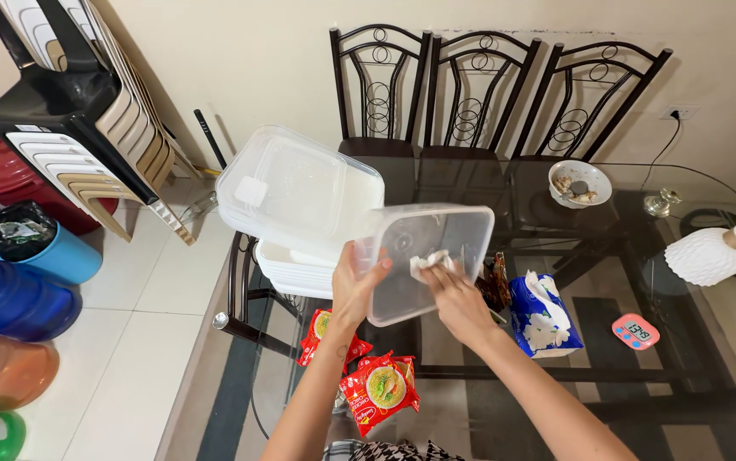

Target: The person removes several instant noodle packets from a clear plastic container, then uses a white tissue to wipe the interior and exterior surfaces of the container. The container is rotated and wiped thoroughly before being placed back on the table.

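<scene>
Clear rectangular plastic container (427,260) up at mid-frame, tipped on its side between both hands!

Left hand (357,286) grips the container's left rim, fingers curled over the edge; right hand (457,299) reaches inside it, pinching a crumpled white tissue (430,262) against the inner wall. Just upper left, a stack of matching clear plastic tubs with lid (299,205) sits on the glass table (641,393). Red noodle packets (381,388) lie lower centre; a blue tissue pack (543,316) rests right of the hands.

Head camera looks steeply down (close) over the glass table (641,401)
</scene>
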